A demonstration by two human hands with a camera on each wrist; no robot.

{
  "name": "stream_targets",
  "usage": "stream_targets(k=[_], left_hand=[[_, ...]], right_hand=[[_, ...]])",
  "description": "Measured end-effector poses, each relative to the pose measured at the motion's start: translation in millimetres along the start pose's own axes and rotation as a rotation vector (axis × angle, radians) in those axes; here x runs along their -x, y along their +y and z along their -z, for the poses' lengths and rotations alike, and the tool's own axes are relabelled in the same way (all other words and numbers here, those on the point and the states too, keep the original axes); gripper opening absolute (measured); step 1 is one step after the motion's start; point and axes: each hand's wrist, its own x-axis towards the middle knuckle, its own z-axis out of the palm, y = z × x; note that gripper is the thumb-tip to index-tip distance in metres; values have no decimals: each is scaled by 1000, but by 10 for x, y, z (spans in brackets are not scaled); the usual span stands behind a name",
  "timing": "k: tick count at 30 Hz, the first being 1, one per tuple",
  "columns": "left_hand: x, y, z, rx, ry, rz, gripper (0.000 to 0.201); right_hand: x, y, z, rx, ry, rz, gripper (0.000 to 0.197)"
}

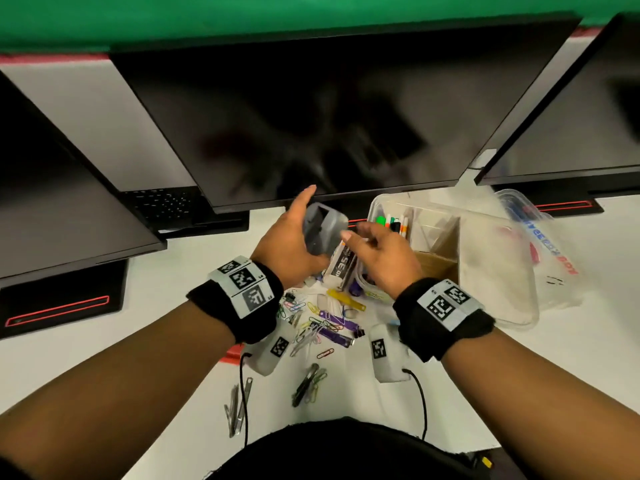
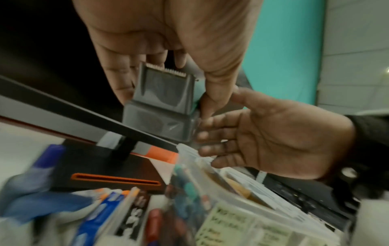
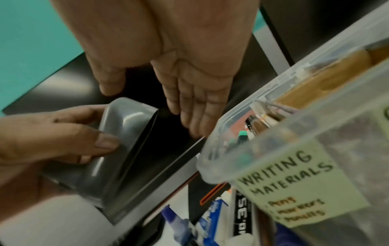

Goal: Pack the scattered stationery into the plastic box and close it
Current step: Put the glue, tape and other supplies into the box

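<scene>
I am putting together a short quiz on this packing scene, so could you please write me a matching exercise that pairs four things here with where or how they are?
Things:
1. grey tape dispenser
2. right hand
3. coloured markers
4. paper clips

Places or states:
A. scattered loose on the white desk
B. standing in a compartment of the clear plastic box
C. gripped by the left hand
D. open, fingers straight, holding nothing

Pairs: 1-C, 2-D, 3-B, 4-A
</scene>
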Motion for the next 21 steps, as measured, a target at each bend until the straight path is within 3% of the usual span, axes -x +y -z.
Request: stream_targets(k=[3, 8, 10, 15, 17, 21], left_hand=[[-60, 279, -202, 3, -15, -103, 106], [-123, 587, -499, -10, -94, -236, 101], [-185, 590, -578, -145, -124, -269, 93], [-338, 283, -763, -406, -254, -51, 86], [-363, 207, -820, -392, -292, -8, 81], [-348, 170, -899, -415, -320, 46, 79]], right_hand=[[-11, -48, 158, -368, 15, -97, 44], [-68, 132, 543, -462, 154, -158, 35], [-76, 222, 781, -453, 224, -177, 31], [-185, 552, 1374, -429, 425, -302, 44], [-208, 674, 1518, -375, 372, -417, 28], [-201, 864, 1559, -91, 96, -694, 18]])
